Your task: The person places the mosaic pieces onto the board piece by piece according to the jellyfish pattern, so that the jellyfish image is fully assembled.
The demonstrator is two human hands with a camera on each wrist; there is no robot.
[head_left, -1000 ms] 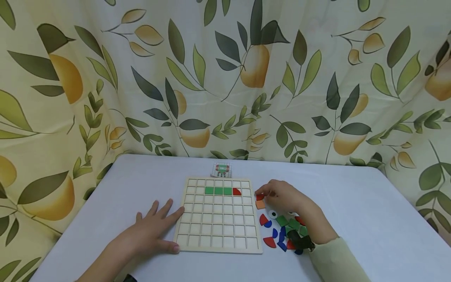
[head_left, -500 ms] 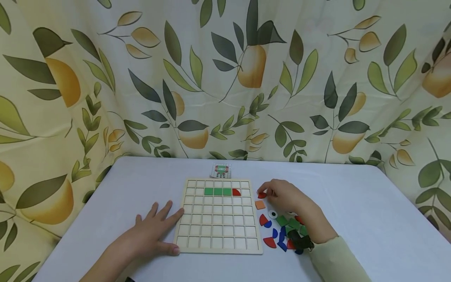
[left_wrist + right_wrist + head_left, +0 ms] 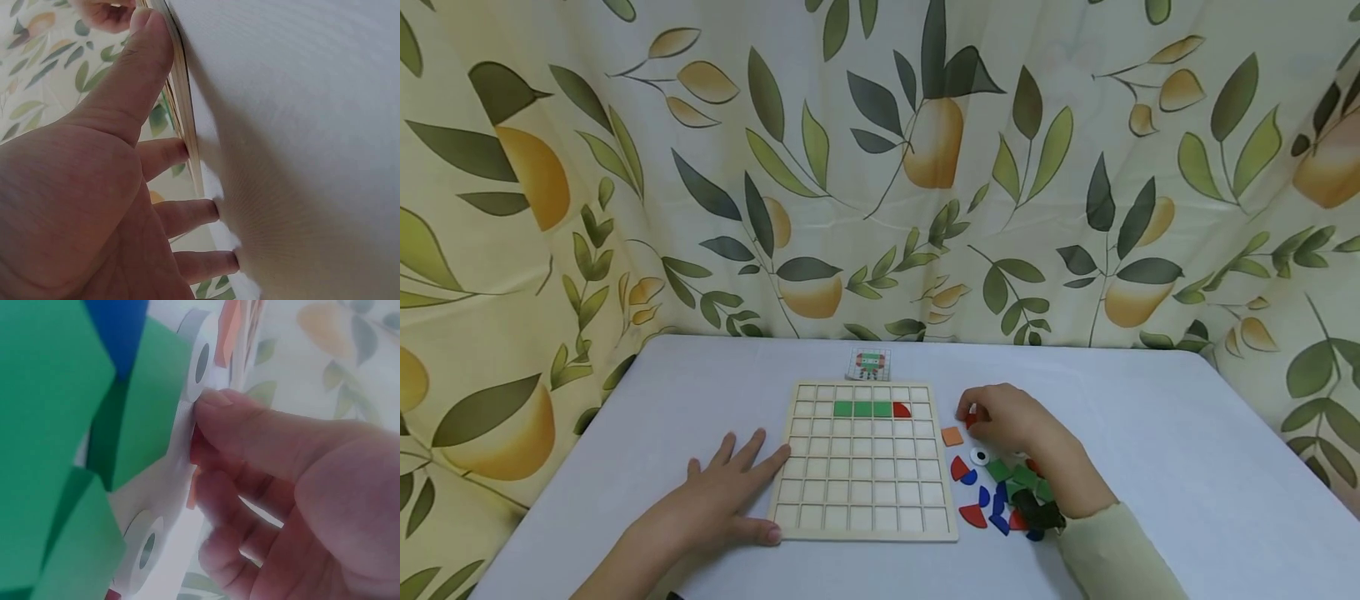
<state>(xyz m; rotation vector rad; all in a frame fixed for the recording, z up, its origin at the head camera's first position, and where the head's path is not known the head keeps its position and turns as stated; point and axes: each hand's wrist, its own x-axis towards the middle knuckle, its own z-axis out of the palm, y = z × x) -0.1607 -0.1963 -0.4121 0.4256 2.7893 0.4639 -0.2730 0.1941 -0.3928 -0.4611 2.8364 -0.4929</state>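
The left hand [image 3: 715, 496] has its fingers spread beside the left edge of the grid board [image 3: 862, 471]. Its thumb rests at the near left corner and its index fingertip touches the edge farther up. It grips nothing; I suppose this light contact serves to keep the board from sliding. The right hand [image 3: 1011, 417] pinches a red piece [image 3: 972, 419] between thumb and fingers — a suitable hold, it seems, for so small a thing. The picture card [image 3: 869, 365] lies by the far edge of the board, probably for easy looking. Loose green pieces [image 3: 997, 470] and blue pieces [image 3: 1000, 493] lie on the table [image 3: 1112, 417], outside the right edge, presumably to suit the right hand's reach.

The red piece is thus off the board, to the right of its right edge and toward the far corner — the board lies between it and the left hand. An orange square [image 3: 952, 436] lies just beside that edge, near the right hand.
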